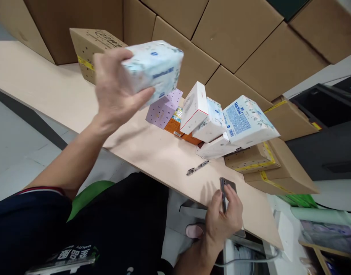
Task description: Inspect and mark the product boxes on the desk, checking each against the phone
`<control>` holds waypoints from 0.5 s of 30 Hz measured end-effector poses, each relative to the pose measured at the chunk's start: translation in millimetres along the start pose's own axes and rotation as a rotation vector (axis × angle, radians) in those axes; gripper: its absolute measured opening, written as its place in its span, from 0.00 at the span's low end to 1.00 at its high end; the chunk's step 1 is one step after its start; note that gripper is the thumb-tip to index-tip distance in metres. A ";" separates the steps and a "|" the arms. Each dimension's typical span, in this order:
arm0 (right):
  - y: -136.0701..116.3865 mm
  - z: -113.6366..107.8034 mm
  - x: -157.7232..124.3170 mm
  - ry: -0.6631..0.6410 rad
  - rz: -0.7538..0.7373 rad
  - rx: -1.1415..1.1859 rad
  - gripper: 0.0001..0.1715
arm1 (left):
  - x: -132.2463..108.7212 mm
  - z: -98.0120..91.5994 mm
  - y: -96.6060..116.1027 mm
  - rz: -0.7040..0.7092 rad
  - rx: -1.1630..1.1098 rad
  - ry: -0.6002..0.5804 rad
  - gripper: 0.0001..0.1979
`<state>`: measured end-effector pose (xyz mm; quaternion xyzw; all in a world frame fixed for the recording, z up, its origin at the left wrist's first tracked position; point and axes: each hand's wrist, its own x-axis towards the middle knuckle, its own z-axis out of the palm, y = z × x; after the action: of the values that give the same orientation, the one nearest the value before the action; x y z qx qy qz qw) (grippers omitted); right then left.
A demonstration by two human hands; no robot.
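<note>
My left hand (111, 89) is raised above the table, wrapped round a pale blue plastic-wrapped tissue pack (155, 68). The pack is slightly blurred. My right hand (224, 215) is low over a dark smartphone (231, 187) near the table's front edge, its thumb and fingers apart. The hand hides much of the phone; whether the fingertips touch it is unclear. A pen (197, 168) lies just beyond. Behind it are another tissue pack (247, 118), a smaller tissue pack (211, 122), a white box (194, 109), an orange box (175, 125) and a purple dotted box (164, 109).
Large cardboard boxes (187, 47) are stacked along the back of the table (152, 156). A dotted carton (88, 49) with yellow tape stands at the left. More taped cartons (278, 168) are at the right, beside a dark monitor (330, 107). A green chair (91, 194) shows by my body.
</note>
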<state>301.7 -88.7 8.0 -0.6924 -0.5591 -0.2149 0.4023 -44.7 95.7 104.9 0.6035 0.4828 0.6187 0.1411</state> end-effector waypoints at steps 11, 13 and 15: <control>-5.4 8.4 -16.5 -0.008 -0.092 0.080 0.13 | 46.6 64.1 7.4 -0.030 0.201 -0.139 0.52; -2.3 12.9 -19.9 0.078 -0.138 0.115 0.12 | 59.5 40.0 -0.8 -0.045 0.128 -0.003 0.50; -0.7 17.1 -23.6 0.139 -0.170 0.142 0.12 | 77.8 10.2 -13.3 -0.117 0.078 0.148 0.48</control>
<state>291.8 -89.2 -19.4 -0.5956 -0.6005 -0.2554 0.4684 -59.2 165.6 140.2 0.5322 0.5500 0.6329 0.1171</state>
